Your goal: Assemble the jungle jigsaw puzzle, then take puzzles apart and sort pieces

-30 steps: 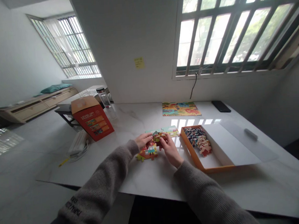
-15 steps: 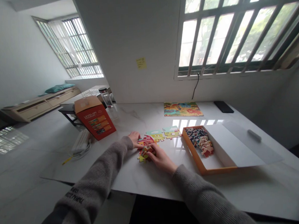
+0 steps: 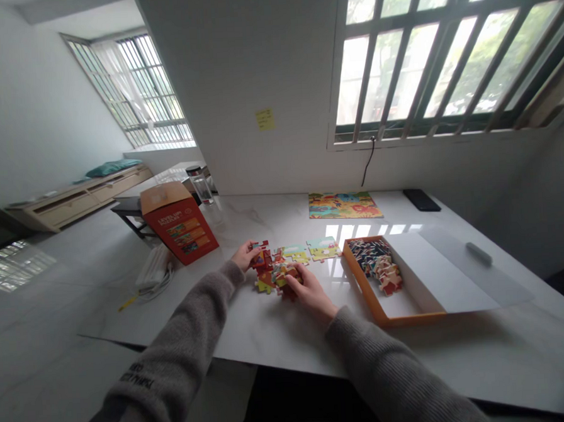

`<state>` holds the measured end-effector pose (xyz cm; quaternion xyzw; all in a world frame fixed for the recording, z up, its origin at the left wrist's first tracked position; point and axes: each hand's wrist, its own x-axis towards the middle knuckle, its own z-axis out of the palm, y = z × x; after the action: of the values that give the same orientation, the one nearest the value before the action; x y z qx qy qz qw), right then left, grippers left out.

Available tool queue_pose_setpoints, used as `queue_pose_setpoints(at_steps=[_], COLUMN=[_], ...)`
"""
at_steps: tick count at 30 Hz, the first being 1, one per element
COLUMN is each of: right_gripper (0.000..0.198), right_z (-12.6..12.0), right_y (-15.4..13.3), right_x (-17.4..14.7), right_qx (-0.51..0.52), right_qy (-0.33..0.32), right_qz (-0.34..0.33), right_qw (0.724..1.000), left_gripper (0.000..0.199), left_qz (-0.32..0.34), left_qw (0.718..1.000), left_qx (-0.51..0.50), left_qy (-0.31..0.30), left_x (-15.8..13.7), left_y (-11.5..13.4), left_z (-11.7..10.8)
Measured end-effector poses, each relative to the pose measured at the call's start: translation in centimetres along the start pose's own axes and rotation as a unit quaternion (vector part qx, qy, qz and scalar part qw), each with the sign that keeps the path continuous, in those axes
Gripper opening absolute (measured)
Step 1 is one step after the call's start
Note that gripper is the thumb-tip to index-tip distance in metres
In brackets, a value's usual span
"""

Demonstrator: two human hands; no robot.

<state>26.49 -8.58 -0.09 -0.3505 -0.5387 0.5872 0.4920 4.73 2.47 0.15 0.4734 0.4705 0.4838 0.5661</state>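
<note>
My left hand (image 3: 245, 256) pinches the far left edge of a joined group of red barn puzzle pieces (image 3: 264, 260) on the white table. An orange and yellow-green puzzle piece (image 3: 265, 282) lies just below that group. In my right hand (image 3: 311, 292), closed fingers hold a few loose puzzle pieces (image 3: 282, 273) above the table; their exact number cannot be made out. To the right of the barn pieces runs a pale green and yellow joined strip of puzzle pieces (image 3: 324, 249), its left end partly behind the held pieces.
An orange-rimmed box (image 3: 369, 301) with many puzzle pieces (image 3: 388, 275) stands at the right. Behind lie a puzzle picture sheet (image 3: 345, 206) and a black phone (image 3: 422, 200). At the left are a red puzzle box (image 3: 183, 232), a white power strip (image 3: 152, 267) and a glass bottle (image 3: 201, 187).
My left hand has shifted left with the red barn pieces, and a gap shows between them and the pale strip. My right hand has moved slightly right with its pieces.
</note>
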Motion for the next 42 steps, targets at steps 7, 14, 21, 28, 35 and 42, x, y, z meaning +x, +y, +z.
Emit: queue_pose_setpoints(at_steps=[7, 14, 21, 28, 35, 42], right_gripper=[0.031, 0.032, 0.031, 0.031, 0.040, 0.019], right_z=[-2.0, -1.8, -2.4, -3.3, -5.2, -5.9], right_y=[-1.3, -1.3, -0.6, -0.4, -1.2, -1.5], right_x=[1.0, 1.4, 1.8, 2.2, 1.7, -1.1], right_qx=[0.061, 0.091, 0.048, 0.034, -0.003, -0.350], right_qy=[0.079, 0.082, 0.140, 0.221, 0.221, 0.031], right_qz=[-0.069, -0.085, -0.054, -0.062, -0.055, -0.064], right_qw=[0.993, 0.989, 0.988, 0.973, 0.974, 0.934], left_gripper=[0.043, 0.046, 0.050, 0.049, 0.038, 0.037], left_qz=[-0.013, 0.034, 0.021, 0.101, 0.241, 0.176], left_qw=[1.000, 0.995, 0.996, 0.993, 0.872, 0.792], left_qx=[-0.008, -0.019, -0.067, -0.009, 0.426, 0.585], left_qy=[-0.014, -0.092, -0.054, -0.067, -0.005, -0.007], left_x=[-1.4, -3.8, -4.0, -3.9, -7.7, -9.1], left_y=[0.7, 0.7, -2.6, -2.1, -1.1, -1.8], left_z=[1.8, 7.8, 12.5, 10.9, 7.9, 5.9])
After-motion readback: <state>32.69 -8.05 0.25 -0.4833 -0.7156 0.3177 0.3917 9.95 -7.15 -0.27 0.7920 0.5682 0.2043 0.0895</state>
